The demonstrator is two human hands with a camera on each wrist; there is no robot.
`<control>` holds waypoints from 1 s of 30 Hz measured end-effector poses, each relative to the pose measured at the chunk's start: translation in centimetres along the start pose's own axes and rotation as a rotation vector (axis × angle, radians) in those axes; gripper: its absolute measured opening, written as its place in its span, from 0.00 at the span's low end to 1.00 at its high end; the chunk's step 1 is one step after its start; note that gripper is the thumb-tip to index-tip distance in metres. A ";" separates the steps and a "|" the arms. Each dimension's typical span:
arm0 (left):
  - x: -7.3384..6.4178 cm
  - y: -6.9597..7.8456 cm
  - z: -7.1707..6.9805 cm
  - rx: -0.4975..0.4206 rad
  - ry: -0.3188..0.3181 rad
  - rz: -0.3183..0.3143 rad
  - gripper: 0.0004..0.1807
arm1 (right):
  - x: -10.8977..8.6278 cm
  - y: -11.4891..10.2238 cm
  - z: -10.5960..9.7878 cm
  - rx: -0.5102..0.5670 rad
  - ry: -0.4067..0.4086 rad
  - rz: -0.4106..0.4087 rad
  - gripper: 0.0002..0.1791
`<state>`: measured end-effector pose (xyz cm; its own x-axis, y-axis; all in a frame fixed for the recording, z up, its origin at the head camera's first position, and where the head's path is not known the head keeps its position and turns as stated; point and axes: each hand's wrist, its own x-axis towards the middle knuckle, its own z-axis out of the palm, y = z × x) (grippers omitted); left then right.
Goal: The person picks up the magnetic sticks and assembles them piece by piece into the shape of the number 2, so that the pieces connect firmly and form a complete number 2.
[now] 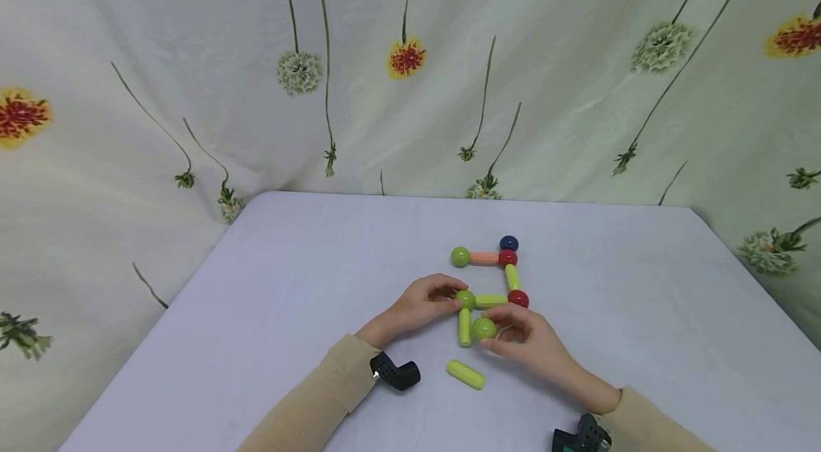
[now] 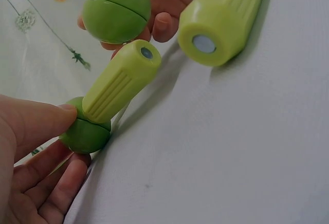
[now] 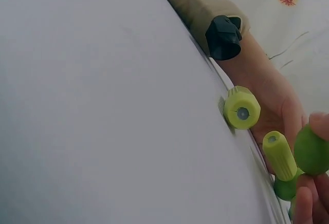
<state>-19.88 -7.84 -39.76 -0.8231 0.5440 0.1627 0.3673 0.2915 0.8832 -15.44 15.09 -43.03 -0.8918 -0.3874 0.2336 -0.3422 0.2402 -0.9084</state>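
Observation:
My left hand (image 1: pixel 420 304) pinches a green ball (image 1: pixel 466 299) between thumb and fingers. From that ball a yellow-green magnetic rod (image 1: pixel 465 328) points toward me, its metal tip showing as a grey disc in the left wrist view. Just to the right, my right hand (image 1: pixel 532 343) grips a second green ball (image 1: pixel 484 329) by its fingertips, close beside the rod's free end. Another yellow-green rod (image 1: pixel 491 301) runs from the left-held ball to a red ball (image 1: pixel 518 299), partly behind the right fingers.
The chain continues through a yellow-green rod (image 1: pixel 511 277) to a red ball (image 1: pixel 507 257), with a dark blue ball (image 1: pixel 509 243) against it. An orange rod (image 1: pixel 484 259) joins that red ball to a green ball (image 1: pixel 460 257). A loose yellow-green rod (image 1: pixel 466 374) lies nearer me on the white table (image 1: pixel 288 281).

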 end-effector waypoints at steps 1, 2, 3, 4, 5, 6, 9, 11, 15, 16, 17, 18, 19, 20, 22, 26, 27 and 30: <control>0.0 0.0 0.0 0.001 -0.001 0.000 0.17 | 0.0 0.0 0.0 0.007 -0.004 -0.009 0.19; 0.0 0.0 0.0 0.002 -0.003 0.000 0.17 | -0.1 0.1 0.1 0.012 -0.007 -0.019 0.19; 0.0 0.0 0.0 0.003 -0.004 -0.001 0.17 | -0.1 0.1 0.1 0.018 -0.010 -0.025 0.19; 0.0 0.0 0.0 0.003 -0.004 0.000 0.17 | -0.1 0.0 0.2 0.022 -0.015 -0.038 0.19; 0.0 0.1 0.0 0.004 -0.005 -0.001 0.17 | -0.1 0.0 0.2 0.025 -0.020 -0.045 0.19; -0.1 0.1 0.0 0.004 -0.005 -0.001 0.17 | -0.2 0.0 0.2 0.026 -0.025 -0.052 0.19; -0.1 0.1 0.0 -0.002 -0.007 0.004 0.16 | -0.2 0.0 0.3 0.027 -0.038 -0.071 0.18; 0.0 0.1 0.0 -0.006 -0.009 0.004 0.17 | -0.3 0.1 0.4 0.027 -0.047 -0.078 0.18; 0.2 -0.6 0.1 -0.009 -0.011 0.003 0.17 | -0.4 0.3 0.4 0.025 -0.065 -0.082 0.18; 0.3 -1.0 0.1 -0.007 -0.009 0.001 0.17 | -0.4 0.3 0.4 0.025 -0.070 -0.079 0.18; 0.5 -1.5 0.2 -0.004 -0.006 0.001 0.17 | -0.4 0.4 0.4 0.025 -0.075 -0.075 0.18; 0.6 -2.0 0.3 -0.003 -0.002 0.002 0.17 | -0.4 0.4 0.4 0.025 -0.079 -0.075 0.18; 0.7 -2.4 0.4 -0.001 0.002 0.005 0.17 | -0.5 0.4 0.5 0.026 -0.084 -0.072 0.18; 0.9 -3.0 0.5 0.004 0.005 0.004 0.17 | -0.5 0.4 0.5 0.027 -0.088 -0.072 0.18; 1.1 -3.7 0.5 0.010 0.009 0.003 0.17 | -0.5 0.3 0.6 0.030 -0.092 -0.076 0.19; 1.2 -4.1 0.5 0.011 0.008 0.007 0.16 | -0.6 0.2 0.8 0.034 -0.097 -0.084 0.19; 1.2 -4.1 0.4 0.009 0.006 0.005 0.16 | -0.6 0.2 0.8 0.034 -0.098 -0.085 0.19; 1.1 -4.0 0.4 0.005 0.005 0.006 0.16 | -0.7 0.1 0.9 0.041 -0.106 -0.089 0.19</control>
<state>-22.11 -8.04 -43.30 -0.8231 0.5418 0.1703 0.3745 0.2923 0.8799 -14.60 14.57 -43.56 -0.8216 -0.4979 0.2777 -0.4042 0.1652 -0.8996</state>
